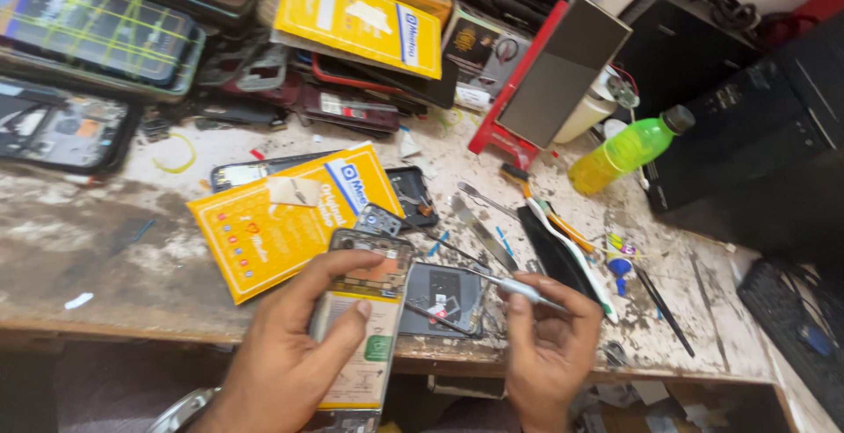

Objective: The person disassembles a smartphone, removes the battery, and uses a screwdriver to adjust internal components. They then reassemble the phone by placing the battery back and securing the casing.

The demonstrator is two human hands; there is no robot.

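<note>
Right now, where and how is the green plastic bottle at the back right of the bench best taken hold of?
Grip the green bottle around its middle, coming from above. It lies tilted, its grey cap up against the black box and a white container behind, so only the upper side is free.

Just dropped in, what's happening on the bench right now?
A person holds an opened phone with its back off in the left hand, battery showing. The right hand grips a slim metal tool pointing toward the phone. A removed back cover, yellow packet and green bottle lie on the worn workbench.
</note>
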